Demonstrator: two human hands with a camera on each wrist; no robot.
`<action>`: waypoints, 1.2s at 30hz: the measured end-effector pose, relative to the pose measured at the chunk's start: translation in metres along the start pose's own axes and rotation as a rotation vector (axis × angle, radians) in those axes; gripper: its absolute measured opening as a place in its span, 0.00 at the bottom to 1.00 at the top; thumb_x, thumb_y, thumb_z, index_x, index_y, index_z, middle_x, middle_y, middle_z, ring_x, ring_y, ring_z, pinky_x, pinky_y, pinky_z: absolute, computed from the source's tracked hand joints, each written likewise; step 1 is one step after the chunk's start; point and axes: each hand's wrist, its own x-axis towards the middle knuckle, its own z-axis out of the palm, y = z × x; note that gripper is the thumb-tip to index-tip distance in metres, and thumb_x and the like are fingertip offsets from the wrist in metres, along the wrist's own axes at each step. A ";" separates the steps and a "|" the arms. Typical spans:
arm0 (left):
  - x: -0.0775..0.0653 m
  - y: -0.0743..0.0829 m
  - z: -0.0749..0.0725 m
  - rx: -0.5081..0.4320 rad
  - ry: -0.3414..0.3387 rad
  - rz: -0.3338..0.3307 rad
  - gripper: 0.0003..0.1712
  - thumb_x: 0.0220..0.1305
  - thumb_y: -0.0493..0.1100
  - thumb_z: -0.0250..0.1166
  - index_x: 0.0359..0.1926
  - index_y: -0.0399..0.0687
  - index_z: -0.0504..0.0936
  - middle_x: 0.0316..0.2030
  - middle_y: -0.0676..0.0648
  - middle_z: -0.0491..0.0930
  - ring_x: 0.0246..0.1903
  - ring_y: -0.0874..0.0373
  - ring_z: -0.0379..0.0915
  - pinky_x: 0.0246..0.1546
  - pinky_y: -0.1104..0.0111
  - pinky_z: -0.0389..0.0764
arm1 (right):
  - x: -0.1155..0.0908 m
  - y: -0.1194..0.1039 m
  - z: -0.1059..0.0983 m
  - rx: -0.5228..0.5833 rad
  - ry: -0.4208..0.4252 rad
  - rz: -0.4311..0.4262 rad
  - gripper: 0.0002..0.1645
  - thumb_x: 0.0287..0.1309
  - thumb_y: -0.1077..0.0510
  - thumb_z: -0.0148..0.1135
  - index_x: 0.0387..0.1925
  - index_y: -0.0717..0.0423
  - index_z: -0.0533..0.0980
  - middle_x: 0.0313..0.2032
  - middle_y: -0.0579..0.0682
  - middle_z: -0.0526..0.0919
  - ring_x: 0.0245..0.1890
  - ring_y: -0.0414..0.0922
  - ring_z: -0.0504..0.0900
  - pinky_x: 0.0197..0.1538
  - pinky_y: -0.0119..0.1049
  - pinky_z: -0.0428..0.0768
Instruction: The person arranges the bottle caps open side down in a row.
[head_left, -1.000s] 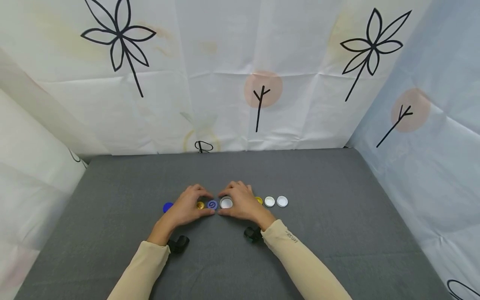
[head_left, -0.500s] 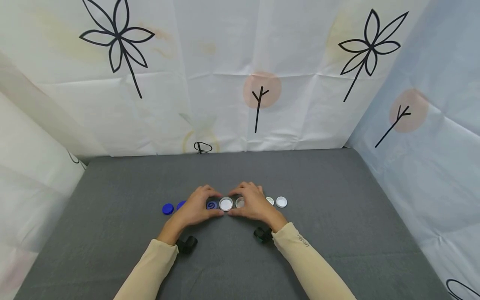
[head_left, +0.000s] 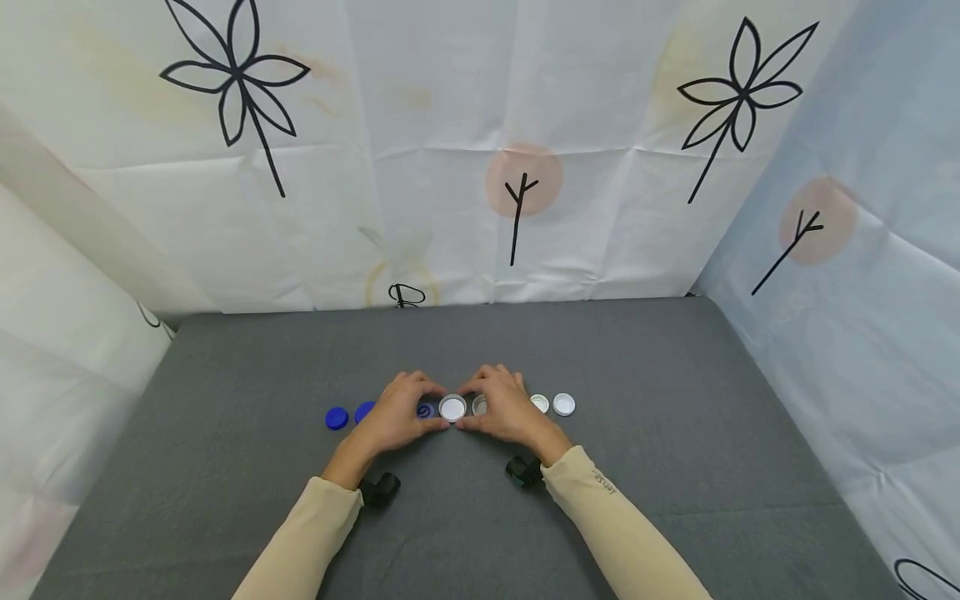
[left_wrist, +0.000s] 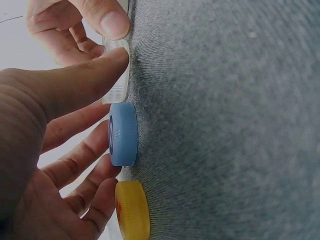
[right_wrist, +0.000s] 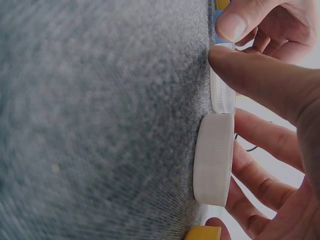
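Observation:
A row of bottle caps lies across the grey cloth. Near the row's middle is a white bottle cap (head_left: 452,408). My left hand (head_left: 399,414) reaches it from the left, thumb on the near edge, forefinger on the far edge. From the right, my right hand (head_left: 504,408) pinches the same cap likewise; the two thumbs nearly meet. Under the left palm sit a light blue cap (left_wrist: 123,134) and a yellow cap (left_wrist: 133,210). Beneath the right hand are another white cap (right_wrist: 215,159) and a yellow cap (right_wrist: 203,233).
Two dark blue caps (head_left: 337,418) continue the row leftward, the second partly behind the left hand. Two small white caps (head_left: 564,404) end it on the right. Printed white cloth walls (head_left: 420,183) stand behind and beside the grey table (head_left: 465,533).
Both hands have shifted right along the row, the left from the light blue cap to the white cap. They hardly move over the last half second. The caps look unmoved.

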 end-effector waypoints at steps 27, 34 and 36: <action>-0.002 0.004 -0.024 -0.688 0.021 -0.143 0.13 0.68 0.36 0.68 0.51 0.35 0.84 0.45 0.40 0.85 0.43 0.50 0.84 0.46 0.52 0.82 | 0.000 -0.004 -0.020 0.510 0.060 -0.030 0.14 0.66 0.61 0.68 0.51 0.61 0.83 0.40 0.52 0.86 0.42 0.51 0.84 0.48 0.48 0.81; -0.002 0.005 -0.024 -0.737 -0.004 -0.151 0.14 0.70 0.39 0.68 0.52 0.36 0.84 0.47 0.37 0.85 0.47 0.42 0.83 0.47 0.52 0.82 | -0.001 -0.007 -0.022 0.503 0.144 -0.073 0.10 0.65 0.64 0.68 0.46 0.61 0.84 0.41 0.52 0.85 0.40 0.50 0.83 0.45 0.47 0.82; -0.002 0.004 -0.024 -0.764 -0.034 -0.174 0.17 0.70 0.42 0.68 0.53 0.35 0.83 0.49 0.34 0.84 0.49 0.39 0.82 0.49 0.53 0.82 | -0.002 -0.008 -0.022 0.488 0.166 -0.093 0.09 0.64 0.65 0.69 0.46 0.60 0.84 0.41 0.51 0.85 0.41 0.50 0.83 0.45 0.48 0.82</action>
